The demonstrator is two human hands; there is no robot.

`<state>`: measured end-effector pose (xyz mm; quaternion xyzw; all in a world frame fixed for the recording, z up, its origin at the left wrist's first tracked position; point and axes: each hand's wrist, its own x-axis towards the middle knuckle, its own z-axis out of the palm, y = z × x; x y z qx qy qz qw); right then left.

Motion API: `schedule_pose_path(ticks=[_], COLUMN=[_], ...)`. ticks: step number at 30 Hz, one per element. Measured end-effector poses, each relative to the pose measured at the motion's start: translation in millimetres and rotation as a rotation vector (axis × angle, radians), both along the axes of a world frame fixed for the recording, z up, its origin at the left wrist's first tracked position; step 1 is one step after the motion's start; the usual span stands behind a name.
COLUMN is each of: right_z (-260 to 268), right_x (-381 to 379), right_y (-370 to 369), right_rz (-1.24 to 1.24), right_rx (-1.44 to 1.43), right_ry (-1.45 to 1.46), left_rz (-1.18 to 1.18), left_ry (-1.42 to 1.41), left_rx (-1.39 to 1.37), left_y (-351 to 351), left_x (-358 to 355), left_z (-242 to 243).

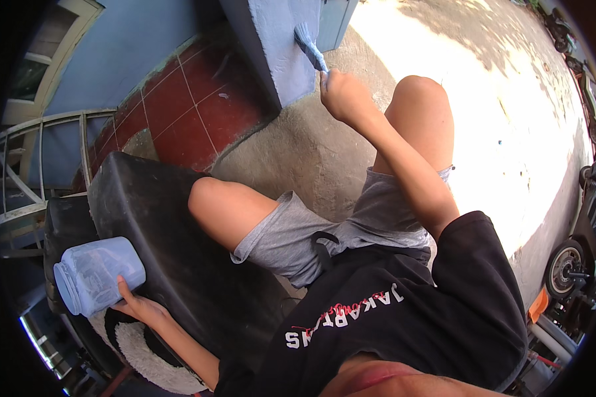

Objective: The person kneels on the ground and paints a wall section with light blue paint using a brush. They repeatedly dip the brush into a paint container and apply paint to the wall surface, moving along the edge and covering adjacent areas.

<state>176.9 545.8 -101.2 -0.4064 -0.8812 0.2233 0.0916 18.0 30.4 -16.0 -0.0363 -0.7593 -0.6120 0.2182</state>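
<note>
My right hand (pixel 345 94) grips the handle of a paintbrush (pixel 308 47), whose bristles and handle are coated in light blue paint. The bristles rest against the light blue face of a wall pillar (pixel 283 54). At the lower left, my left hand (pixel 141 307) holds a plastic jar (pixel 104 273) by its side and base. Blue paint covers much of the jar, and its mouth points left. How much paint is inside cannot be seen.
A black padded seat (pixel 179 258) lies beside my left leg. Behind it stands a white metal frame (pixel 42 164). Red floor tiles (pixel 193 109) border the concrete ground (pixel 303 159). Motorcycles line the right edge, one wheel (pixel 566 268) showing.
</note>
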Motion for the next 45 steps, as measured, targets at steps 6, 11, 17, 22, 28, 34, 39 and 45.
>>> schedule_pose_path(ticks=[6, 11, 17, 22, 28, 34, 39, 45], right_z=[-31, -41, -34, 8, 35, 74, 96, 115], right_x=[-11, -29, -26, -15, -12, -7, -9, -13], right_y=[16, 22, 29, 13, 1, -9, -16, -20], right_rz=[0.125, 0.058, 0.039, -0.010, -0.088, -0.115, -0.092, -0.083], right_rx=[-0.207, -0.221, -0.118, -0.045, -0.088, -0.017, 0.092, 0.149], right_ry=[-0.530, -0.497, -0.187, -0.042, 0.144, 0.358, 0.569, 0.731], left_rz=[0.011, 0.017, 0.002, 0.043, 0.032, 0.001, -0.005, -0.001], left_ry=[-0.002, 0.033, 0.018, 0.004, 0.025, 0.028, 0.031, 0.015], left_rx=[-0.018, -0.027, -0.052, -0.037, -0.043, -0.044, -0.042, -0.032], left_y=[-10, -1, 1, -9, 1, -4, -7, -4], left_x=[-6, -3, -3, -4, -1, -3, -5, -4], left_z=[-6, -4, -1, -6, -4, -4, -6, -3])
